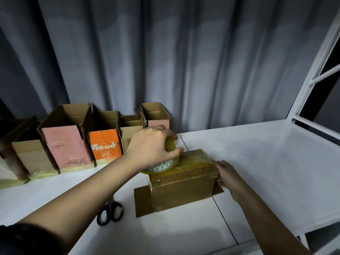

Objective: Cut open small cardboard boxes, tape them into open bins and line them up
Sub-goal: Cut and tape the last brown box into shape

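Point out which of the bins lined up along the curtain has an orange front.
The orange bin, third from the right in the row, with white "PRAMY" lettering. Its neighbours have a pink front or plain brown card.
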